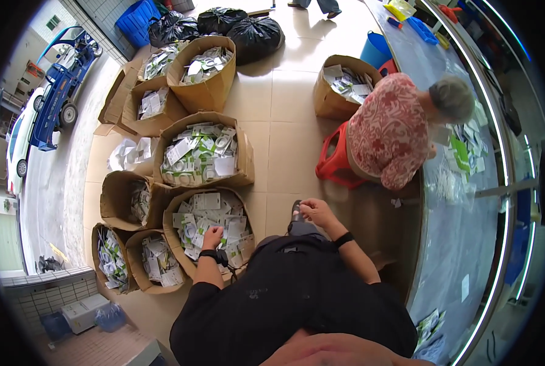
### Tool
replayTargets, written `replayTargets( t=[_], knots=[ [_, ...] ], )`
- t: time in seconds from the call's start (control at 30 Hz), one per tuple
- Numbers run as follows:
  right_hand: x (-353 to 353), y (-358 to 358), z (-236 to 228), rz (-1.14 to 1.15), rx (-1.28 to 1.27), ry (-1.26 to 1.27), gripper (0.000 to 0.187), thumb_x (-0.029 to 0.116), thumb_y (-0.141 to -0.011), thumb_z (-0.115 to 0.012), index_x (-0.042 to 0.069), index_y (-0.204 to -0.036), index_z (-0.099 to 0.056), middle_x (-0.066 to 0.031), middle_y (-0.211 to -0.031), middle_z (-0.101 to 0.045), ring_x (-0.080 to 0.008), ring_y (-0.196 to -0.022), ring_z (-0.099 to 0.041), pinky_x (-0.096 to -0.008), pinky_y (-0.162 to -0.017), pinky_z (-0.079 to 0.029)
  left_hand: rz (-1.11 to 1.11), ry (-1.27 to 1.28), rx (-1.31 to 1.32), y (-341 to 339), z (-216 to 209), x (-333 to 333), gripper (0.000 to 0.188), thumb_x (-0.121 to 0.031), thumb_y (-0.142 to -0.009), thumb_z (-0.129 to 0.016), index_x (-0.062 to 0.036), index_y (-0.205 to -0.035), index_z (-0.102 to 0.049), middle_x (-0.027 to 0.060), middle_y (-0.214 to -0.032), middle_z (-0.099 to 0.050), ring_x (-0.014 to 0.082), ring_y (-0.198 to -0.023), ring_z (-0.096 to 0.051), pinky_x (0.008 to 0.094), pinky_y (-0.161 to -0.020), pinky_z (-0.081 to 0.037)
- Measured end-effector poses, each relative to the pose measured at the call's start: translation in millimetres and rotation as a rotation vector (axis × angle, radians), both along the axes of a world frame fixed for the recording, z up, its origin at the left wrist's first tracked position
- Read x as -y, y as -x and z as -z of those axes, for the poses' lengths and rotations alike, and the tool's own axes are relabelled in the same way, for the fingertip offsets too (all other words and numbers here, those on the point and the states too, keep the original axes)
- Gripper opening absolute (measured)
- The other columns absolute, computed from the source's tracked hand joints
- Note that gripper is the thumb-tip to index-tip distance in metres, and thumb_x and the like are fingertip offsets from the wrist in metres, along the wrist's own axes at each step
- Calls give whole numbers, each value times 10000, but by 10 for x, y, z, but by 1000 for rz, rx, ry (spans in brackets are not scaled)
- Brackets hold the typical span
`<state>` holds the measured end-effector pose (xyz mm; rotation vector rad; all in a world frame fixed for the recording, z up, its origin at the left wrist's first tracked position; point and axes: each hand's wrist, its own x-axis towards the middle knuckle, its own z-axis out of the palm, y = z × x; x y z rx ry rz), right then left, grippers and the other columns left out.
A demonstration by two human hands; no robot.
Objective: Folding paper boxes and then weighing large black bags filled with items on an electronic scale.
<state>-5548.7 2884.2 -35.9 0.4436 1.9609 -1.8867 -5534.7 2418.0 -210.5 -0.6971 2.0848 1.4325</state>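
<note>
Through the head view, I am seeing the left hand (pixel 212 238) hanging over the lower centre-left of the frame, above a cardboard box (pixel 175 244) that is holding many white and green packets (pixel 208 204). Its fingers are curling in loosely; I cannot tell whether they are gripping a packet or merely hovering over the heap. The right hand (pixel 318 213) is hanging near the centre, apart from every box, its fingers bending toward the thumb with little gap showing; I cannot tell whether something small is sitting between them.

As for progress, I am judging by fill. The large box (pixel 242 158) just above is already carrying a heap up to about its rim, and the tall box (pixel 217 88) at upper left is looking nearly as full. A smaller box (pixel 126 198) left of centre is showing a lower load, so room is apparently remaining there. Over at upper right, a co-worker (pixel 385 131) is sitting on a red stool (pixel 330 161), facing the desk (pixel 455 244), where loose packets (pixel 468 149) are lying unboxed. Another small pile (pixel 429 326) is resting at the lower right, so I am reading the boxing as well advanced but unfinished.
</note>
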Motion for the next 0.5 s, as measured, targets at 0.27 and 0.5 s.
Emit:
replayTargets(
  t=[0.27, 0.5],
  knots=[
    [-793, 2627, 153, -8, 95, 150, 259, 232, -941, -607, 16, -1082, -631, -35, -835, -646, -90, -672, -596, -228, -597, -483, -194, -122, 142, 1378, -170, -619, 243, -285, -870, -655, -43, -850, -639, 10, -701, -606, 97, -544, -502, 254, -477, -400],
    [-1159, 4976, 298, -103, 176, 139, 295, 273, -937, -610, 15, -1075, -647, -34, -849, -652, -93, -706, -596, -240, -628, -487, -325, -174, 196, 3536, 13, -975, 244, -274, -875, -651, -43, -803, -617, 28, -659, -582, 92, -488, -461, 248, -430, -352]
  ],
)
